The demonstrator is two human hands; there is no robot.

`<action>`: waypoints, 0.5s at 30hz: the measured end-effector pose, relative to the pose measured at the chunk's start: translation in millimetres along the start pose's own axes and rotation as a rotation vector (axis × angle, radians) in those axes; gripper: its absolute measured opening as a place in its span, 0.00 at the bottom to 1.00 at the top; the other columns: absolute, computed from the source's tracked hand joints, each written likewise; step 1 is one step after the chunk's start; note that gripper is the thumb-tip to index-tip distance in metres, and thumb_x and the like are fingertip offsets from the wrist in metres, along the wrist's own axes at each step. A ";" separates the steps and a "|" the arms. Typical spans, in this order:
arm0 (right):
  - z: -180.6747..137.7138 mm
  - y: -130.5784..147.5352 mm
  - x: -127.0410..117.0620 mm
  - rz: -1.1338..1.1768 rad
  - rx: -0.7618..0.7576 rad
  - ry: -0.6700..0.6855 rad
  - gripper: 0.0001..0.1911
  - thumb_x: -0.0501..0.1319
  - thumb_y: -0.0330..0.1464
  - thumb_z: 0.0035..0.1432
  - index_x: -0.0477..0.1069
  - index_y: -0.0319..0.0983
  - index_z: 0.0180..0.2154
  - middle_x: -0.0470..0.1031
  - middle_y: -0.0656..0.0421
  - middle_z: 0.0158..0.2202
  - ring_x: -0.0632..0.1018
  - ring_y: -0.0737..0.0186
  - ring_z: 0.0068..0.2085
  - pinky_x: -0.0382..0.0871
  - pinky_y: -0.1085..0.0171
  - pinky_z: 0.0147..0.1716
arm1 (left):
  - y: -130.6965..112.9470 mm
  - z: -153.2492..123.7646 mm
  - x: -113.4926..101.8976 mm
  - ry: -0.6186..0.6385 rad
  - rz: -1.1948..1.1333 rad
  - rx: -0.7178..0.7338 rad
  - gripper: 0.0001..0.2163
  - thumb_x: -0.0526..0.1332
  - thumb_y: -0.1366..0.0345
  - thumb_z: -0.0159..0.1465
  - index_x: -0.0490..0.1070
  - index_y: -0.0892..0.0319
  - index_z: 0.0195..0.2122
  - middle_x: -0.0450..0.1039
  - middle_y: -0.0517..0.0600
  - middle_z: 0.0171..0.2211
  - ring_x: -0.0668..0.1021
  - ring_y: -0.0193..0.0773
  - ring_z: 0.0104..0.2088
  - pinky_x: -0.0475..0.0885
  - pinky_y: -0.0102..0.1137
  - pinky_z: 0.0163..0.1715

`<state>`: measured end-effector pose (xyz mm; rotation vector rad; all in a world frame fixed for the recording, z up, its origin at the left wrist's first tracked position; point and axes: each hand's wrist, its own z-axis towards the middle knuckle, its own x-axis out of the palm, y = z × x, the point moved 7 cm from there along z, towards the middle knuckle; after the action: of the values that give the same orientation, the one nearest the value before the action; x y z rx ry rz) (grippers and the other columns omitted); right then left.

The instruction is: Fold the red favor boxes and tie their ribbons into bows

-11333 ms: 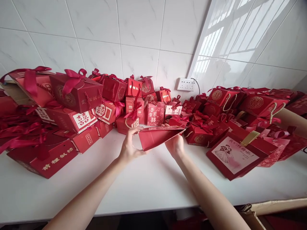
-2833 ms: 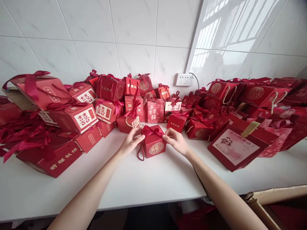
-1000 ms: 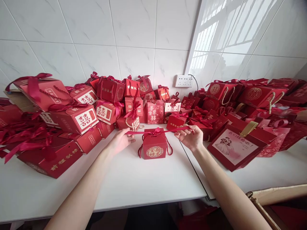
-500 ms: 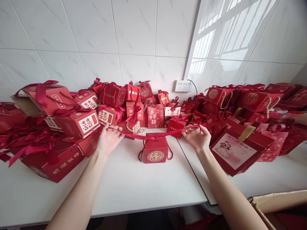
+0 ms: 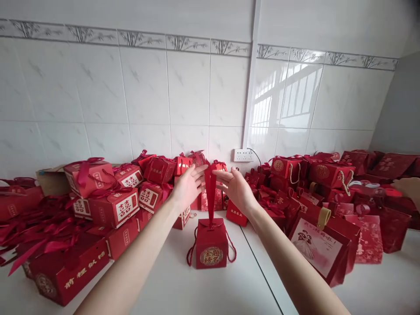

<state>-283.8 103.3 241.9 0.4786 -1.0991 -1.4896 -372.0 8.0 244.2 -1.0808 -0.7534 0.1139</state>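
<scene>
In the middle of the table stands a small red gift box with a gold emblem on its front and a twisted cord loop at each side. A red ribbon rises from the slot in its lid, both lengths pulled up close together. My left hand pinches one length near its top, the other fingers stretched out. My right hand has the other length at its fingertips, palm facing the left hand. The exact grip of the thumbs is partly hidden.
Stacked red gift boxes and a long red box lie at left. Paper bags, one with a couple's picture, stand at right beside more boxes. A tiled wall with a power strip rises behind. A seam crosses the white table.
Both hands have come up and inward from wide apart, so the ribbon, stretched sideways before, now points upward above the box. The view has tilted up.
</scene>
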 end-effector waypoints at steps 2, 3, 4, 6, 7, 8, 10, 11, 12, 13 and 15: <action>0.1 2.9 8.7 -0.029 -0.014 0.006 0.25 0.57 0.53 0.50 0.77 0.40 0.36 0.75 0.53 0.47 0.71 0.52 0.51 0.63 0.56 0.49 | -1.8 -1.8 6.7 0.031 0.022 0.010 0.14 0.54 0.58 0.63 0.75 0.60 0.38 0.75 0.52 0.40 0.74 0.34 0.35 0.69 0.27 0.34; -0.5 4.1 10.9 -0.032 -0.022 0.001 0.25 0.57 0.53 0.50 0.77 0.40 0.36 0.75 0.53 0.46 0.70 0.52 0.51 0.63 0.55 0.49 | -2.9 -3.9 8.8 0.042 0.026 0.016 0.14 0.54 0.58 0.63 0.75 0.60 0.39 0.74 0.53 0.41 0.74 0.34 0.36 0.69 0.27 0.35; -1.3 5.0 12.5 -0.031 -0.029 -0.001 0.25 0.57 0.53 0.50 0.77 0.40 0.36 0.76 0.53 0.46 0.71 0.52 0.51 0.63 0.55 0.49 | -3.9 -6.6 10.5 0.052 0.027 0.019 0.14 0.54 0.58 0.63 0.75 0.60 0.39 0.74 0.53 0.42 0.74 0.34 0.36 0.69 0.27 0.35; -3.6 6.5 14.1 -0.027 -0.032 0.005 0.25 0.56 0.53 0.52 0.77 0.40 0.36 0.77 0.53 0.43 0.72 0.53 0.49 0.63 0.56 0.49 | -5.6 -13.2 12.3 0.064 0.018 0.016 0.14 0.54 0.59 0.63 0.75 0.60 0.40 0.74 0.53 0.41 0.74 0.34 0.36 0.70 0.27 0.35; -5.3 7.5 13.8 -0.026 -0.031 0.009 0.25 0.55 0.53 0.53 0.77 0.40 0.36 0.77 0.53 0.42 0.72 0.54 0.48 0.64 0.56 0.48 | -7.0 -16.8 11.9 0.063 0.007 0.014 0.14 0.54 0.59 0.63 0.75 0.61 0.39 0.75 0.53 0.39 0.74 0.34 0.34 0.70 0.27 0.34; -7.5 9.0 12.1 -0.024 -0.028 0.008 0.25 0.55 0.52 0.53 0.77 0.39 0.35 0.77 0.53 0.39 0.73 0.55 0.45 0.65 0.57 0.46 | -9.4 -20.5 10.2 0.054 -0.008 0.016 0.13 0.54 0.60 0.63 0.75 0.61 0.38 0.75 0.52 0.37 0.74 0.33 0.32 0.69 0.28 0.32; -13.3 14.3 6.1 -0.013 -0.033 0.010 0.22 0.55 0.49 0.53 0.76 0.39 0.26 0.76 0.55 0.30 0.75 0.57 0.38 0.67 0.58 0.42 | -17.4 -27.7 2.5 0.022 -0.064 0.036 0.12 0.55 0.61 0.62 0.74 0.61 0.29 0.74 0.50 0.29 0.72 0.32 0.26 0.68 0.28 0.27; -16.9 18.7 2.5 0.000 -0.053 0.020 0.21 0.55 0.47 0.53 0.73 0.39 0.20 0.74 0.56 0.25 0.75 0.58 0.34 0.68 0.58 0.39 | -23.2 -31.1 -3.2 0.004 -0.101 0.060 0.14 0.55 0.60 0.62 0.71 0.61 0.23 0.71 0.49 0.24 0.70 0.31 0.22 0.67 0.28 0.25; -20.6 23.8 -1.0 0.010 -0.084 0.035 0.22 0.55 0.44 0.52 0.67 0.39 0.14 0.71 0.57 0.21 0.74 0.59 0.31 0.68 0.58 0.37 | -29.4 -34.1 -9.8 -0.012 -0.135 0.094 0.17 0.55 0.59 0.62 0.66 0.60 0.17 0.68 0.47 0.19 0.67 0.30 0.19 0.66 0.28 0.24; -24.2 28.6 -4.2 0.007 -0.119 0.052 0.23 0.55 0.42 0.51 0.60 0.40 0.10 0.68 0.58 0.19 0.73 0.59 0.28 0.69 0.58 0.36 | -34.9 -36.8 -16.8 -0.024 -0.153 0.131 0.21 0.54 0.56 0.61 0.60 0.60 0.14 0.64 0.45 0.16 0.65 0.29 0.17 0.66 0.29 0.24; -29.2 32.7 -7.9 -0.090 -0.173 0.080 0.23 0.53 0.39 0.50 0.51 0.41 0.09 0.65 0.58 0.18 0.73 0.60 0.27 0.69 0.59 0.35 | -37.4 -40.6 -28.4 -0.032 -0.035 0.180 0.24 0.53 0.51 0.60 0.53 0.58 0.11 0.59 0.44 0.13 0.64 0.30 0.17 0.67 0.31 0.27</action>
<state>-240.6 103.6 253.0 0.4677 -0.8872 -1.6146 -378.6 -53.3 250.8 -0.8965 -0.7751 0.1662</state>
